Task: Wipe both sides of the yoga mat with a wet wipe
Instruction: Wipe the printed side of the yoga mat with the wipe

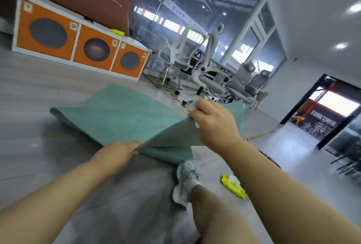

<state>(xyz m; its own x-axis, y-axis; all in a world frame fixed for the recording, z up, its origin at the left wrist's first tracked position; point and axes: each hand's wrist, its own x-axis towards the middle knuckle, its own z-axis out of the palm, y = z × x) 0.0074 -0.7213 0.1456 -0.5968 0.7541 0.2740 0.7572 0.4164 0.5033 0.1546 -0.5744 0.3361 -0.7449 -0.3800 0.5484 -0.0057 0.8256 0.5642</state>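
A green yoga mat [121, 114] is lifted off the grey floor in front of me, folded into a ridge with its far end curled on the floor at the left. My left hand [122, 151] pinches the mat's near edge at the fold. My right hand [213, 120] grips the mat's raised edge higher up, and a bit of white wet wipe shows under its fingers. A yellow wet wipe pack [233, 185], with a white wipe sticking out, lies on the floor by my right leg.
My foot in a grey sneaker [185, 181] stands just below the mat. A white cabinet with orange doors [78, 46] lines the left wall. Several grey office chairs [207, 68] stand behind the mat. A dark doorway [328, 111] opens at the right.
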